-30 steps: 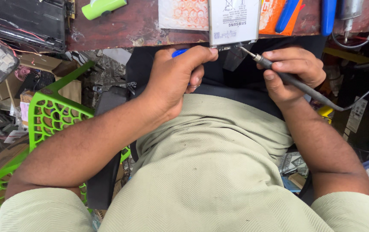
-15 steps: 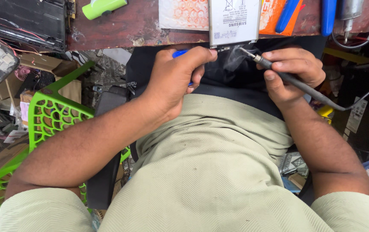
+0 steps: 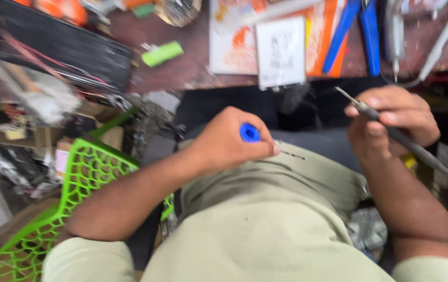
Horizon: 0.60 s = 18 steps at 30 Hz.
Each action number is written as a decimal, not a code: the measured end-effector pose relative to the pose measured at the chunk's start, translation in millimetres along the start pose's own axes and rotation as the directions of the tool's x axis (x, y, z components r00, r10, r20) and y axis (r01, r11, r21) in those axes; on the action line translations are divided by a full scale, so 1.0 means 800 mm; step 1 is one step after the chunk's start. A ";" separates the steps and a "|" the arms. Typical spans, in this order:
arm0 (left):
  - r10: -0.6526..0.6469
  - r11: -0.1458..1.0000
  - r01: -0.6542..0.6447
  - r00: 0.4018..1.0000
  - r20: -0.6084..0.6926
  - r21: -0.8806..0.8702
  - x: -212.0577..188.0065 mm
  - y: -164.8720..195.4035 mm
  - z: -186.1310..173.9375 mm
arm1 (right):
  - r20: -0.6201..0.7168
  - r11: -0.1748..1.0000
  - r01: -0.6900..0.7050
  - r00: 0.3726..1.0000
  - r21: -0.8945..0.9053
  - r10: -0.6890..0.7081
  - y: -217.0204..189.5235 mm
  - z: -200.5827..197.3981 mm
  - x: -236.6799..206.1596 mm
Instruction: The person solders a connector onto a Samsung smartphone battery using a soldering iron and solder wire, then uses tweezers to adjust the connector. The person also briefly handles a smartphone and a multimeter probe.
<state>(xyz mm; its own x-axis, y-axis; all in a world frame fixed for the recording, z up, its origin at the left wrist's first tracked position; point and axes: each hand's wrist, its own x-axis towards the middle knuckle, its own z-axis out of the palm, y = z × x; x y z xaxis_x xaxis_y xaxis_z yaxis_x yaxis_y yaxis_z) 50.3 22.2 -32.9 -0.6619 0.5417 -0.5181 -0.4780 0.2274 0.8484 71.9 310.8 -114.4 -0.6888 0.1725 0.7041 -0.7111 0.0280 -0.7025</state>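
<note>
We see our left hand [image 3: 229, 143] closed in a fist around a screwdriver [image 3: 251, 133]; its blue handle end shows between thumb and fingers, and the thin metal shaft pokes out to the right over our lap, below the near edge of the worktop [image 3: 182, 73]. Our right hand [image 3: 391, 122] pinches a slim dark probe [image 3: 391, 130] like a pen, fingers curled tight about its middle, the metal tip pointing up and left toward the worktop edge, a cord trailing off to the lower right.

We judge both tools light and stiff. The screwdriver's handle looks smooth, so a full-fist hold on the handle suits it, while the fine shaft could bend if pried sideways. The probe is best held at its dark grip, well back from the tip.

A white card [image 3: 281, 52] lies at the worktop's near edge, with blue pliers [image 3: 362, 31] toward the far right corner. A green basket [image 3: 78, 188] stands off the left.
</note>
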 end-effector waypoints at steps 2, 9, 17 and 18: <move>0.266 0.958 -0.254 0.961 -0.075 0.135 -0.016 0.017 -0.010 | -0.045 1.000 0.019 0.999 0.005 -0.019 0.000 -0.003 0.000; 0.700 0.714 -0.367 0.379 -0.606 0.596 -0.050 0.060 -0.060 | -0.095 1.000 -0.006 0.995 0.022 0.009 0.001 -0.004 -0.011; 0.866 0.484 0.049 0.113 -0.487 0.873 0.000 0.090 -0.151 | -0.072 0.999 -0.036 0.997 0.039 0.039 -0.004 -0.003 -0.011; 0.855 0.507 0.031 0.110 -0.507 0.861 0.001 0.087 -0.154 | -0.067 0.999 -0.030 0.997 0.037 0.032 -0.005 -0.004 -0.009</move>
<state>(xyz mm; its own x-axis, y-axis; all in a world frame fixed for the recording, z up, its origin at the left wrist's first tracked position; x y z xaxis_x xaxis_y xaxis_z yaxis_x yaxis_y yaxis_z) -54.3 -61.1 12.5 -0.7741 -0.1565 0.6134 0.2344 0.8292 0.5074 80.2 312.2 -117.1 -0.7005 0.2390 0.6724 -0.6949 -0.0140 -0.7190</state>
